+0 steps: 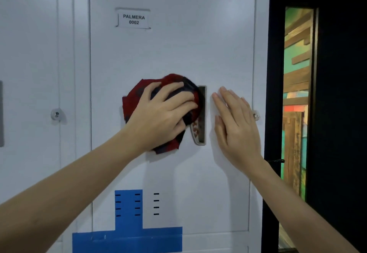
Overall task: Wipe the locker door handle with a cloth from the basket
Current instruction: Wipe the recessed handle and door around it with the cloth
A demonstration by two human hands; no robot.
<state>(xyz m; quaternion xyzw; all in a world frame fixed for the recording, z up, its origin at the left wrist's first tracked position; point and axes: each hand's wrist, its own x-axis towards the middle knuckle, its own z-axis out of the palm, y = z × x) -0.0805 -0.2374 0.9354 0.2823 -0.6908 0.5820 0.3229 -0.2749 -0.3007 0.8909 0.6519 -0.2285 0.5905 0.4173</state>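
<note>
The cloth (158, 101) lies left of the handle (200, 131), right hand (236, 127) opposite.

under my left hand (158, 117) the cloth (135, 95) looks soft, fuzzy woven; handle (201, 131) beside it's shiny metal, locker door (178, 54) smooth matt painted.

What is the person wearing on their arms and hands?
Nothing that shows. The left hand and right hand are bare, with no gloves, watch, bracelet or rings. No sleeves appear anywhere up to the frame's edge.
</note>
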